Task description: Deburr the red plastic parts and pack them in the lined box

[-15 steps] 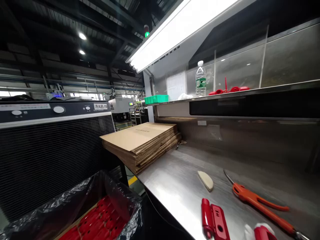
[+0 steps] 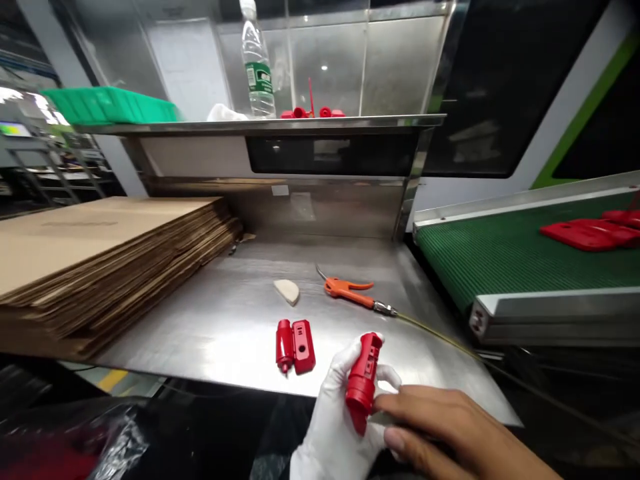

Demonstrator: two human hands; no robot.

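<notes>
A red plastic part [image 2: 363, 380] is held over the table's near edge, toward its right corner; its long axis is stood nearly upright, tipped slightly right at the top; it is gripped by the left hand [image 2: 340, 413], gloved in white, whose fingers are wrapped round it from behind and below; the bare right hand [image 2: 440, 427] is brought in from the right, its fingertips laid against the lower end of the part, closed lightly there rather than spread; so the part sits between both hands, the left being the one that carries it. Just left of it and a little farther in, a second red part [image 2: 295, 347] is seen lying flat on the table [image 2: 225, 320], apart from the hands, nearer the left hand; its long axis runs away from the near edge. Counted: two red parts at the table, one held, one lying. Farther in, toward the middle, one pale wedge-shaped piece [image 2: 287, 291] is seen; just right of it one orange air gun [image 2: 350, 291], its hose trailed off toward the right edge. One stack of flat cardboard [image 2: 100, 253] fills the left side; red parts [image 2: 590, 233] lie on the green conveyor [image 2: 500, 260] beyond the right edge, the number not clear; one water bottle [image 2: 256, 63] and one green tray [image 2: 107, 105] stand on the shelf above.
</notes>
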